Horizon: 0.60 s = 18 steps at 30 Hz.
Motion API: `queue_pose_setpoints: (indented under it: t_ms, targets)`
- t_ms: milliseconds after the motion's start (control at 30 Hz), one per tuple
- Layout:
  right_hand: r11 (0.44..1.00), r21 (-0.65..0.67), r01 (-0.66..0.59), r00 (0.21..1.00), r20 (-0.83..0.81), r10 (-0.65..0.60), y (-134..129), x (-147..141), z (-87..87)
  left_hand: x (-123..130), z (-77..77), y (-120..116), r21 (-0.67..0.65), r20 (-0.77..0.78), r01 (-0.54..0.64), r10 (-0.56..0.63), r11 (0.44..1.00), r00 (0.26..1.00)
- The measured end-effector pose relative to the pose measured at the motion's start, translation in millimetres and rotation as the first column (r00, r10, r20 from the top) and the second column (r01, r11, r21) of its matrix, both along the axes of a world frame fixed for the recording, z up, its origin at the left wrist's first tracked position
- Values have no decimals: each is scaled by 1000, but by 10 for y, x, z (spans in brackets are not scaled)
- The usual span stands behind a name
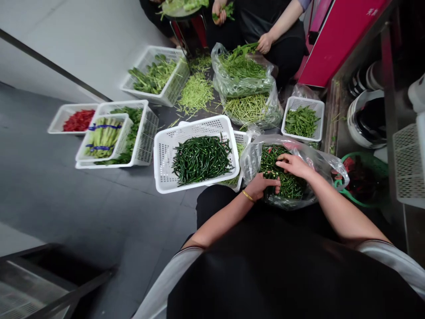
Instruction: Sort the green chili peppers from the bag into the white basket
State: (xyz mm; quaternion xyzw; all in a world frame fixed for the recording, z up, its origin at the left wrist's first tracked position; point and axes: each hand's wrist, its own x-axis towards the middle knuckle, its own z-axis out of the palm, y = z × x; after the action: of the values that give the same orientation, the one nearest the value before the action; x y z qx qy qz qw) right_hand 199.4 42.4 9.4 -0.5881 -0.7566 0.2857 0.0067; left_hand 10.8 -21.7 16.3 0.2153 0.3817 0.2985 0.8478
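Note:
A clear plastic bag [252, 153] of thin green chili peppers [292, 188] lies open in front of me, close to my lap. My left hand [260, 186], with a yellow bangle at its wrist, curls around several green chilies at the bag's left side. Above the pile, my right hand [294, 165] stretches its fingers towards the chilies near the left hand; nothing shows clearly between them. Left of the bag, a white perforated basket [159, 155] holds a heap of dark green chilies [202, 160], tilted over another basket with pale green pieces.
Opposite, a person's hand [264, 43] touches leafy greens above a plastic bag [219, 84] of stems. White baskets [137, 148] of vegetables stand left. Trimmings [195, 93] litter the floor. A small basket [303, 137] and green basket [360, 204] stand right, beside a metal shelf.

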Motion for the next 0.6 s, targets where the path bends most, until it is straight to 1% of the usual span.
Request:
queue_pose_setpoints:
  t_ms: [33,67,133,167,200,233,267,300,333,367,400,433,467,500,533,567,600]
  targets:
    - [1000,-9,18,992,128,-17,127,41,-35,2,2,17,-16,7,-27,27,1000,1000]
    - [1000,-3,26,966,258,-24,240,72,-68,2,1,37,-25,8,-57,57,998,998]
    - [1000,-20,3,894,447,6,400,112,-113,3,-11,80,-19,2,-99,99,995,995]
    - [999,-45,-17,872,488,37,438,127,-117,5,-23,96,-8,-4,-110,110,994,994]
    - [998,-56,-32,867,494,55,444,144,-106,11,-38,108,7,-9,-120,120,993,993]
    - [998,-47,-30,880,472,49,419,164,-82,19,-56,115,26,-16,-128,128,991,992]
    - [1000,-28,-4,909,417,15,363,186,-45,30,-75,117,48,-28,-133,135,990,990]
    - [999,-19,46,947,319,-38,278,208,-2,44,-94,116,78,-50,-142,146,987,988]
    - [993,-42,111,979,175,-103,170,225,45,57,-111,114,116,-83,-158,168,981,982]
    - [978,-113,173,985,-3,-174,44,232,90,69,-123,113,164,-120,-175,196,971,973]
    - [951,-224,212,949,-186,-255,-90,225,128,77,-130,112,219,-157,-181,218,959,963]
    - [911,-351,215,874,-348,-340,-225,206,157,80,-130,112,279,-191,-171,229,945,955]
    - [867,-461,190,780,-466,-419,-350,175,176,77,-125,113,338,-219,-142,224,930,950]
    - [824,-543,158,687,-539,-487,-460,140,184,69,-115,112,388,-236,-98,201,916,951]
    - [792,-596,132,613,-579,-538,-551,103,184,59,-102,109,417,-243,-44,158,908,957]
    - [775,-621,115,567,-600,-565,-620,71,179,47,-90,102,422,-238,7,103,907,966]
    - [779,-617,110,558,-610,-562,-669,44,171,37,-81,91,409,-229,53,46,911,972]
